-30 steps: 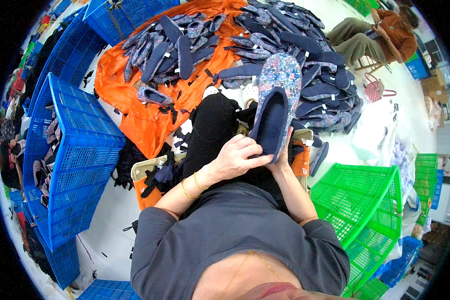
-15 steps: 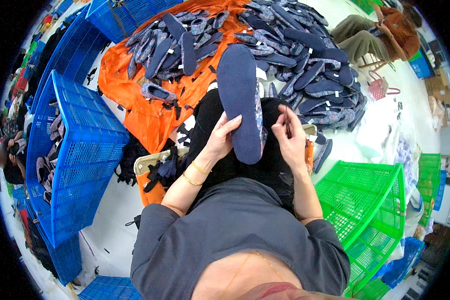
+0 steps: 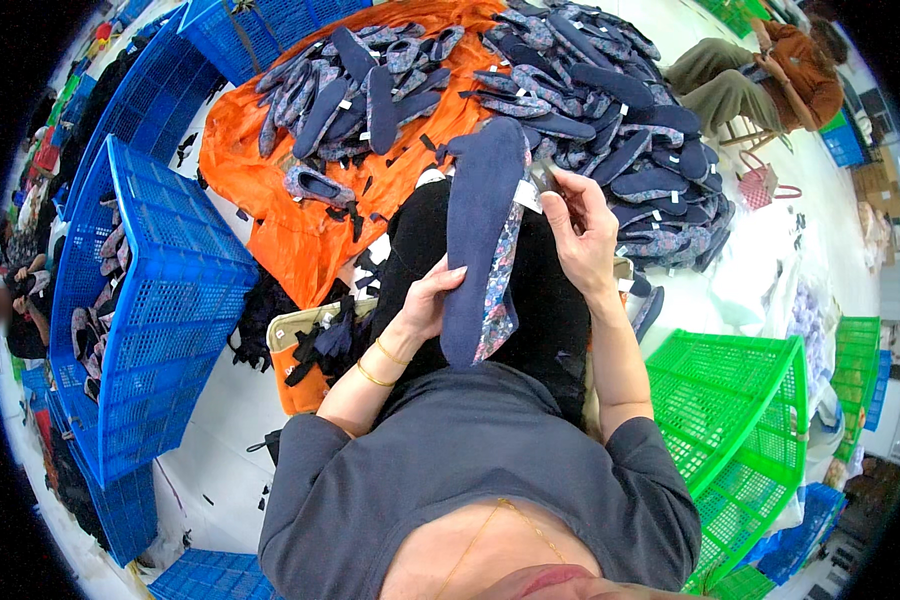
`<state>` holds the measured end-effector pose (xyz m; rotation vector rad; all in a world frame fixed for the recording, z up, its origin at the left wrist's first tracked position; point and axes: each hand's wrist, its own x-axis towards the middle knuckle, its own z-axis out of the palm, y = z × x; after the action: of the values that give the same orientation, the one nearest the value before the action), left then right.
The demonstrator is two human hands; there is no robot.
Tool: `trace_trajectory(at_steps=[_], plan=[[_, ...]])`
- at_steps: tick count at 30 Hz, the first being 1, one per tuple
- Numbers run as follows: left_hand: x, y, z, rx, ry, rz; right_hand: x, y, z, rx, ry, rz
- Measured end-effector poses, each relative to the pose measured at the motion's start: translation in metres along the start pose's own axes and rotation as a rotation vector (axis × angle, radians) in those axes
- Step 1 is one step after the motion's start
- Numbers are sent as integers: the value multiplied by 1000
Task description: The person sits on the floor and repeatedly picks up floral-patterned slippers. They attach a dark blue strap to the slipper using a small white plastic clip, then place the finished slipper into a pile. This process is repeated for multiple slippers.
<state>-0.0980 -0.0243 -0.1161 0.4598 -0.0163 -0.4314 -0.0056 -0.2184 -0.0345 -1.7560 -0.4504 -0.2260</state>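
My left hand (image 3: 432,300) grips a slipper (image 3: 480,240) by its edge, thumb lying over the navy sole, which faces up. Floral fabric shows along the slipper's right side, and a white tag (image 3: 528,195) sticks out there. Close to that tag, my right hand (image 3: 582,225) is closed, thumb and fingers pinched around something small and greyish that I cannot make out. Beyond my knees, a big heap of similar slippers (image 3: 620,140) spreads to the right. A smaller pile of slippers (image 3: 350,100) lies on an orange sheet (image 3: 245,170).
Blue plastic crates (image 3: 175,300) stand on my left, one with slippers inside. To my right is a green crate (image 3: 720,400). An orange container with a beige rim (image 3: 295,370) holds dark scraps beside my left thigh. Another person (image 3: 760,80) sits at the far right near a red-and-white bag (image 3: 758,185).
The slipper has come closer to me and turned, showing more of its floral side. My right hand has risen to the slipper's tag.
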Motion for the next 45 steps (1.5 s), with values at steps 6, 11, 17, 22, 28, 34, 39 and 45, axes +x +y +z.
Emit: trace_trajectory(at_steps=[6,11,17,22,28,34,39,45], plan=[[0,1,1,-112,52,-61,0,4,-6,-124,32,-106],[2,1,-1,-155,30,-114,6,11,-12,226,41,-48],[-2,4,3,-197,55,-127,16,24,-42,520,127,218],[1,6,11,169,126,-56,0,-1,-21,172,-24,193],[-1,14,13,335,149,-21,5,-2,-17,-74,-214,126],[-4,15,12,320,176,-59,-8,18,-13,431,-23,396],[-10,13,19,289,179,-105,-2,21,-27,698,13,452],[-19,11,18,92,217,-138,13,37,-50,622,191,444]])
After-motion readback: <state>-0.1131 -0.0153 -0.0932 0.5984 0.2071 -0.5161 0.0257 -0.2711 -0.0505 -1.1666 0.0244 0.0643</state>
